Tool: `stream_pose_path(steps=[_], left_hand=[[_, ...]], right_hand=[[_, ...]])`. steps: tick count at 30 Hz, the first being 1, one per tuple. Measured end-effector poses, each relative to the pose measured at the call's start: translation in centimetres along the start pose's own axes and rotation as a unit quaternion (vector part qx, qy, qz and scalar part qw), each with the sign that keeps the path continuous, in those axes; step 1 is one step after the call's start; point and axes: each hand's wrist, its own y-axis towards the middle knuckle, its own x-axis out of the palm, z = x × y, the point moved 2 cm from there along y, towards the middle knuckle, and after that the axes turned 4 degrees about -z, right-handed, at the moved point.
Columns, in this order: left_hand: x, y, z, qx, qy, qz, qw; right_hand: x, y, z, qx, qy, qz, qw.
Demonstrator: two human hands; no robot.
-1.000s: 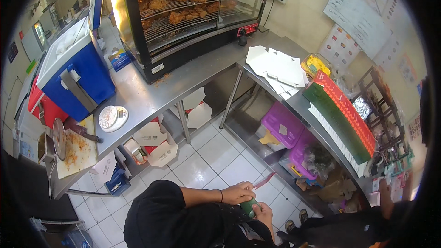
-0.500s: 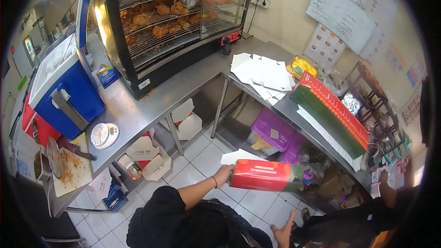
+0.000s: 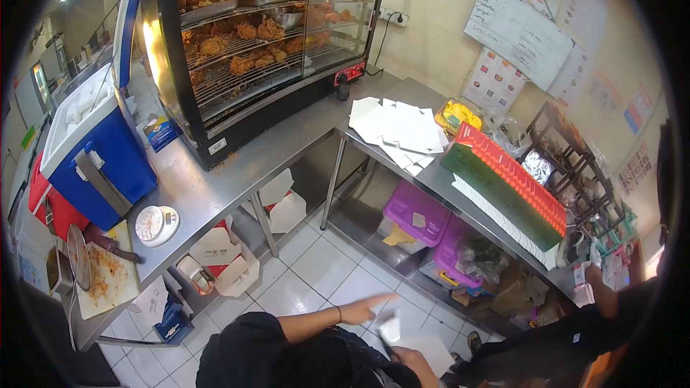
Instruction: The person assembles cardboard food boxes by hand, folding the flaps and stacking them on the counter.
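My left hand (image 3: 365, 306) reaches out over the tiled floor with its fingers stretched flat and holds nothing. Just below it my right hand (image 3: 407, 356) grips a blurred white flat carton piece (image 3: 390, 326), which tilts up toward the left hand. A larger white sheet (image 3: 430, 348) lies beside my right hand. A stack of flat white cartons (image 3: 399, 129) lies on the steel table (image 3: 438, 179) ahead. A long stack of red and green folded boxes (image 3: 507, 185) lies to its right.
A heated glass cabinet of fried chicken (image 3: 259, 43) stands on the steel counter (image 3: 215, 187), next to a blue cooler (image 3: 97, 151) and a small scale (image 3: 156, 225). Purple bins (image 3: 417, 212) sit under the table. Another person's arm (image 3: 600, 309) reaches in at the right.
The red and green box raised in front of me half a second ago is gone from view. My left hand now stretches out flat, and my right hand holds a white carton piece.
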Motion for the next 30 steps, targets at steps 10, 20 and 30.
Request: stream_pose_path(steps=[10, 20, 30], left_hand=[[-0.8, 1.0, 0.9, 0.029, -0.309, -0.065, 0.948], [1.6, 1.9, 1.4, 0.0, 0.18, 0.013, 0.984], [2.5, 1.2, 0.3, -0.094, 0.094, -0.215, 0.968]], right_hand=[[4.0, 0.7, 7.7, 0.22, 0.595, -0.09, 0.768], [3.3, 1.3, 5.5, 0.248, 0.709, -0.047, 0.658], [-1.2, 0.3, 4.2, 0.114, 0.132, 0.008, 0.985]])
